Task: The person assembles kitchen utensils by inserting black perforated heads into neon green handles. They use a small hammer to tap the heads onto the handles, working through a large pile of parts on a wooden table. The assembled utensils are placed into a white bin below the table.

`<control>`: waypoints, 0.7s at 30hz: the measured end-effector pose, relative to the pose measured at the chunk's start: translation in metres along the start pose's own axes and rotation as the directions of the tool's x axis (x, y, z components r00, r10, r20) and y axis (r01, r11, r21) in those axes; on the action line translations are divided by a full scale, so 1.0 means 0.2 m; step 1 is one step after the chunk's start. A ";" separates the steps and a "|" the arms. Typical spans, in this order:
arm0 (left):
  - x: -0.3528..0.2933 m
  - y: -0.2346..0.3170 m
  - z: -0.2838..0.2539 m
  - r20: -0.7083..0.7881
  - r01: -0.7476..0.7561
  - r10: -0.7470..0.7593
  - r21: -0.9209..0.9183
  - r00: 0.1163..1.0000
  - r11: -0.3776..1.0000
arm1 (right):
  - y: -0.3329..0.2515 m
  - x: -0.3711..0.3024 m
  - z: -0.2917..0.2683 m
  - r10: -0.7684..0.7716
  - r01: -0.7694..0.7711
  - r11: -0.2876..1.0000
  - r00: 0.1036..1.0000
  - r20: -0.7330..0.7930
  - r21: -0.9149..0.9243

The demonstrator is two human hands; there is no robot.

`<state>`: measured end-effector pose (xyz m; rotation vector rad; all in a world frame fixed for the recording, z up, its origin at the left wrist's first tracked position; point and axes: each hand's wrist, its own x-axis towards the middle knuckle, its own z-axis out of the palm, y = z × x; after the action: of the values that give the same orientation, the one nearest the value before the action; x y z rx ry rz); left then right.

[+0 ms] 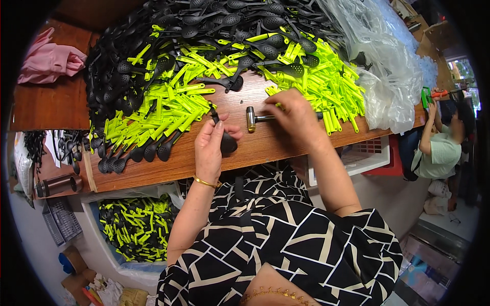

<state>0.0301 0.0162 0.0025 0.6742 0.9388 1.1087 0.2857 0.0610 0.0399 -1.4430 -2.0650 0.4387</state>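
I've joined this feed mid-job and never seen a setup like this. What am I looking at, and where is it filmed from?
There is no robot here, just a person's two bare hands. The single picture comes from a wide fisheye camera on their head, looking down, so straight edges bend near the rim.

On the wooden table lie a heap of black spoons and ladles, bright green pieces to the left and right, and a small hammer.

The left hand holds a black spoon. The right hand is above the hammer's handle; I cannot tell whether it holds anything.
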 end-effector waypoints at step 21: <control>-0.08 -0.06 0.02 0.145 -0.051 0.016 0.240 0.989 0.969 | -0.07 0.11 0.08 0.321 -0.498 0.234 0.850 0.417 0.835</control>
<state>0.0361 -0.0031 -0.0001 0.9605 0.9518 0.9694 0.2592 0.0772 0.0406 -1.1268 -0.9846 1.7013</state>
